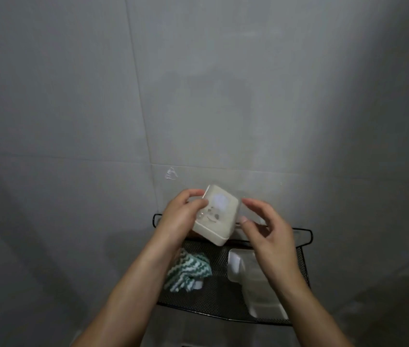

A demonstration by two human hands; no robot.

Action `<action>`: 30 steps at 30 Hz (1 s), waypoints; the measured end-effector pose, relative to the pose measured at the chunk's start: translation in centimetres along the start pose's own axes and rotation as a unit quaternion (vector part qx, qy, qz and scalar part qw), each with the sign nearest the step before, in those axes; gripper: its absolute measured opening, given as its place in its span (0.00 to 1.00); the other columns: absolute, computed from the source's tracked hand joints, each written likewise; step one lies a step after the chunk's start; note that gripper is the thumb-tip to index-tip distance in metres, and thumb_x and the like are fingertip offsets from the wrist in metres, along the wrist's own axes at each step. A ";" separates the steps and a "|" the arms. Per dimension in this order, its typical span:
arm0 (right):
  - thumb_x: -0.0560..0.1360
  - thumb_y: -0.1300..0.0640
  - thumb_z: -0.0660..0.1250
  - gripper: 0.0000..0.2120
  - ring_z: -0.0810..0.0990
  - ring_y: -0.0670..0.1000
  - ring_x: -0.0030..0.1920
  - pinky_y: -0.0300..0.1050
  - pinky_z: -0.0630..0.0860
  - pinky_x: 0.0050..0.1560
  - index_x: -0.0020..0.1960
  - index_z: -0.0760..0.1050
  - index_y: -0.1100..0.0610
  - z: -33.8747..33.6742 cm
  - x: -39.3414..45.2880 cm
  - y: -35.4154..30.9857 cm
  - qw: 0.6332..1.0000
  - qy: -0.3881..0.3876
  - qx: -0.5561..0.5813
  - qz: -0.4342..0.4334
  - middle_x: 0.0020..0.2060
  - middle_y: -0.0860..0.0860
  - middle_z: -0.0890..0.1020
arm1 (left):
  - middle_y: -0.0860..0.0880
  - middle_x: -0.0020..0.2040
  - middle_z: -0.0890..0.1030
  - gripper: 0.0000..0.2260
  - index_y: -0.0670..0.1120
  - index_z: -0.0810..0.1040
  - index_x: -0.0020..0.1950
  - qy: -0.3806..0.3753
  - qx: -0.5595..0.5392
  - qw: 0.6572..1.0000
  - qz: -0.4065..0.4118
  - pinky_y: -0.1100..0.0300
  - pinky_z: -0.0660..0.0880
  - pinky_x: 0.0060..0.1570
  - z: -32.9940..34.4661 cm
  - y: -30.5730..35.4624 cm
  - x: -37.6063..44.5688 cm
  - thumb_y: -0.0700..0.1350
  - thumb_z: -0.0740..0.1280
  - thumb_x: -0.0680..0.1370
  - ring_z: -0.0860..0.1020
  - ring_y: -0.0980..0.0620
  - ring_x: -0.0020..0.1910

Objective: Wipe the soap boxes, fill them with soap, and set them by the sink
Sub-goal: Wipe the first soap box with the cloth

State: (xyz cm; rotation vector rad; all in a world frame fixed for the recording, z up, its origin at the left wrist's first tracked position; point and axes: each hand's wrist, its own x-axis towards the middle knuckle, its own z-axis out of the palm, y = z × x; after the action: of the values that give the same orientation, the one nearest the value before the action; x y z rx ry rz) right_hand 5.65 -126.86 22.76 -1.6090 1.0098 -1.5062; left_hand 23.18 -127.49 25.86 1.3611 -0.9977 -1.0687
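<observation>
Both forearms reach up from six o'clock, bare, converging over a black mesh basket [223,291] fixed to a grey tiled wall [73,96].

Left hand [180,219] first: its fingers [193,192] are clamped on a pale soap box [217,216], thumb pressed on the top face, the others curled round the far edge at the ten o'clock corner. That box is held clear above the basket, tilted, its lid side facing the camera, a bright glare patch and some faint markings on the lid. Whether there is soap inside, I cannot tell.

Right hand [268,236] sits at three o'clock of the box, fingers spread apart and curved, gripping nothing. Its fingertips hover just beside the box's right edge; contact is not clear from here.

Outward now, down into the basket. At seven o'clock of the held box, a green-and-white zigzag cloth [188,269] lies crumpled on the mesh, partly under the left wrist. At five o'clock, a second, translucent white soap box [243,271] rests in the basket, largely covered by the right forearm. Basket's wire rim [306,232] runs behind both hands against the wall.
</observation>
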 end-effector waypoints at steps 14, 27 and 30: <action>0.60 0.51 0.84 0.39 0.76 0.46 0.68 0.40 0.77 0.59 0.69 0.75 0.43 -4.3 1.3 2.3 0.956 -0.223 0.138 0.135 0.67 0.44 0.79 | 0.42 0.42 0.84 0.09 0.39 0.81 0.49 -0.185 -0.184 0.957 -0.125 0.54 0.83 0.40 -1.8 0.5 -0.5 0.42 0.62 0.77 0.84 0.47 0.39; 0.55 0.57 0.84 0.46 0.85 0.57 0.57 0.43 0.82 0.48 0.71 0.73 0.53 -4.5 1.4 2.3 0.960 -0.119 0.202 0.155 0.68 0.50 0.78 | 0.46 0.63 0.80 0.27 0.46 0.72 0.70 -0.199 -0.049 0.978 0.024 0.49 0.81 0.50 -4.6 -1.1 -1.7 0.43 0.75 0.72 0.81 0.43 0.58; 0.58 0.59 0.84 0.44 0.85 0.54 0.57 0.41 0.82 0.48 0.71 0.72 0.51 -3.8 1.2 2.2 0.968 -0.090 0.191 0.137 0.63 0.46 0.82 | 0.43 0.56 0.82 0.32 0.46 0.69 0.71 -0.116 -0.092 0.989 -0.014 0.47 0.83 0.48 -3.4 -1.2 -2.1 0.46 0.76 0.69 0.83 0.40 0.52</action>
State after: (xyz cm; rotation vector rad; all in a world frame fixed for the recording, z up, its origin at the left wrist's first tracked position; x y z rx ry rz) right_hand 1.77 -128.85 21.63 -1.2505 0.7507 -1.2505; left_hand 25.99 -124.58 24.87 1.1212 -1.0211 -1.3295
